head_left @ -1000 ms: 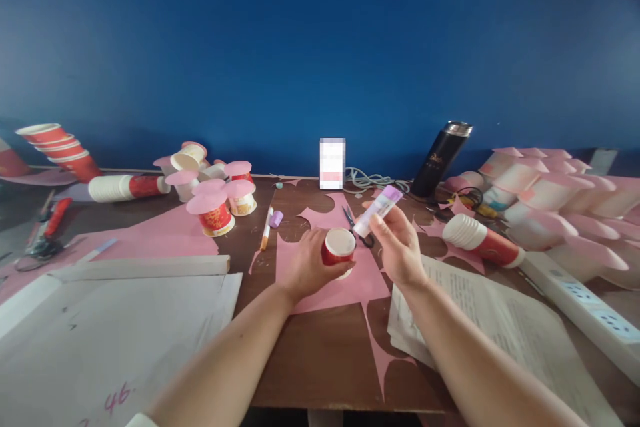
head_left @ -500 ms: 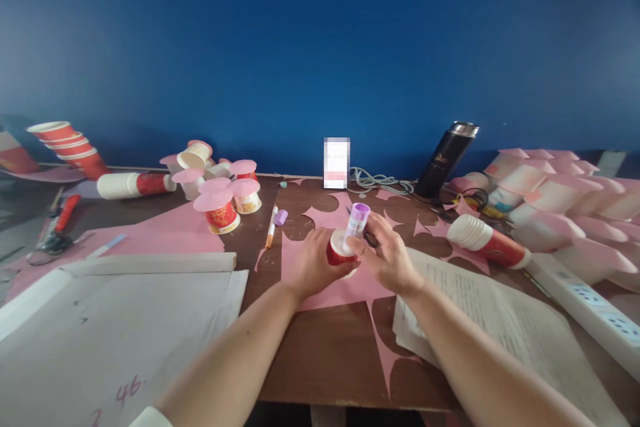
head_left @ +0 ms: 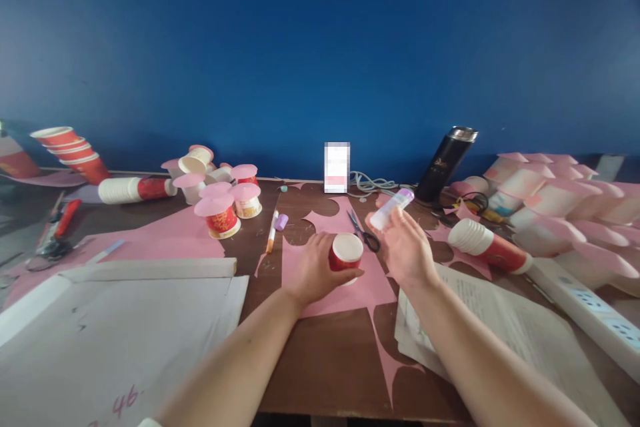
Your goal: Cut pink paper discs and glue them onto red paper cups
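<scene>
A: What takes up the most room?

B: The blue wall (head_left: 250, 47), beyond the pink sheet (head_left: 370, 290). Under the sheet spreads the brown table (head_left: 310, 370).

A: And next in size?

B: To the sheet's left, a white panel (head_left: 125, 327) with "46" handwritten on it. Well to the sheet's right, a heap of paper cups (head_left: 555, 207) topped with pink; nearer on that side, printed pages (head_left: 490, 320), partly hidden by the right forearm. Past the sheet, also to the right, is a black flask (head_left: 445, 163).

A: What are the hands doing?

B: The left hand (head_left: 317, 270) is over the sheet, curled round a red cup (head_left: 346, 257). The right hand (head_left: 409, 250) is just off the sheet's far right corner, pinching a purple-and-white tube (head_left: 394, 207) between thumb and fingers.

A: So where exactly are the cup and the tube?

B: The cup is over the sheet's middle, white end up; the tube is in the air beyond its right edge, apart from the cup.

A: Anything smaller?

B: Dark scissors (head_left: 361, 231) at the sheet's far right part, and a purple cap (head_left: 281, 221) just past its far left corner.
</scene>
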The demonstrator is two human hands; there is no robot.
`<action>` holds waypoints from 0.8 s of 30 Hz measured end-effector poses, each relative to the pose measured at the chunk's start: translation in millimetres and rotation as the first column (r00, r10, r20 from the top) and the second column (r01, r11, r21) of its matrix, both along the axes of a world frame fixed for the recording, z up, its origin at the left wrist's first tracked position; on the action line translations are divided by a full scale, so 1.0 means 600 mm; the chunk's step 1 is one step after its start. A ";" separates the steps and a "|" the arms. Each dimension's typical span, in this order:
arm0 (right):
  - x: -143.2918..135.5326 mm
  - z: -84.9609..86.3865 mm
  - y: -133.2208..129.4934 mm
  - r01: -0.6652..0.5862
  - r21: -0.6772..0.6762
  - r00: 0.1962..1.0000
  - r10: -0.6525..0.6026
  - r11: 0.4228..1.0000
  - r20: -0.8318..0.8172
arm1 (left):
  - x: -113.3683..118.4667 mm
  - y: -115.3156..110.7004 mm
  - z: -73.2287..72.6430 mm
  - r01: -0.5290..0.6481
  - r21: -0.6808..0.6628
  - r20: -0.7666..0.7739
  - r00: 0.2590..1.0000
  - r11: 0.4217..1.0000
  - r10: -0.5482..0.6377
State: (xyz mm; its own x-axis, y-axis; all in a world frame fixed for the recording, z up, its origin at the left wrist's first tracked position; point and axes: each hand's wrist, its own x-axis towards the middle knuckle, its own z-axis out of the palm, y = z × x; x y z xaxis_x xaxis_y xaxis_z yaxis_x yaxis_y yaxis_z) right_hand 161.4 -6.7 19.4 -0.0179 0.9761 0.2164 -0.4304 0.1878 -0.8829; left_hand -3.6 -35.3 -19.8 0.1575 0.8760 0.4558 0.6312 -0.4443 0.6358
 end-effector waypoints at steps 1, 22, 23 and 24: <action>0.004 0.000 0.006 -0.032 -0.070 0.993 0.024 0.997 -0.114 | -0.001 0.000 0.000 -0.007 -0.009 0.005 1.000 1.000 0.007; 0.012 0.002 -0.029 -0.190 0.512 0.763 -0.202 0.838 0.614 | -0.003 0.004 -0.008 -0.132 0.019 -0.047 0.990 0.991 0.132; 0.014 0.001 -0.027 -0.186 0.536 0.740 -0.242 0.824 0.628 | -0.003 0.004 -0.009 -0.134 0.020 -0.048 0.990 0.991 0.135; 0.016 0.000 -0.025 -0.177 0.542 0.728 -0.261 0.821 0.633 | -0.003 0.004 -0.009 -0.137 0.018 -0.048 0.989 0.990 0.138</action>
